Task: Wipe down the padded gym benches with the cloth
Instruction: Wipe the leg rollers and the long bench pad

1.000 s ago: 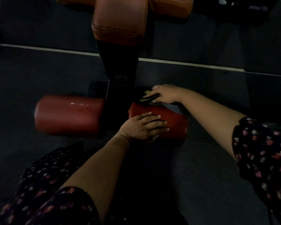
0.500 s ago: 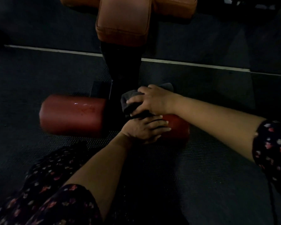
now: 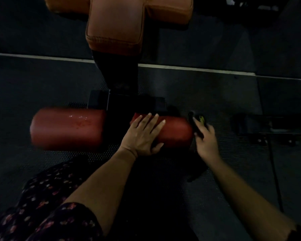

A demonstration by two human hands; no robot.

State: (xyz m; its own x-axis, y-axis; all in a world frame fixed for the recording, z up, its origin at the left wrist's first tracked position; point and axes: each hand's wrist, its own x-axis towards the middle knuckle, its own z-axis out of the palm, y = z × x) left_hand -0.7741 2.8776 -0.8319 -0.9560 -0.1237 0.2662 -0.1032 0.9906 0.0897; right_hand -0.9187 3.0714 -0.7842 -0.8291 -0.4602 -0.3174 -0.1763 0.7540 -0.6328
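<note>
Lying flat on the red roller pad (image 3: 177,131), your left hand (image 3: 142,136) is spread. Your right hand (image 3: 207,143) grips the dark cloth (image 3: 192,119) at the pad's end.

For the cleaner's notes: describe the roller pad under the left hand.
Find the orange padded bench seat at top centre and follow its black post down. Of the two dark red cylindrical pads flanking it, take the right pad, under the flat left hand. Only the left pad shows wet glints.
</note>
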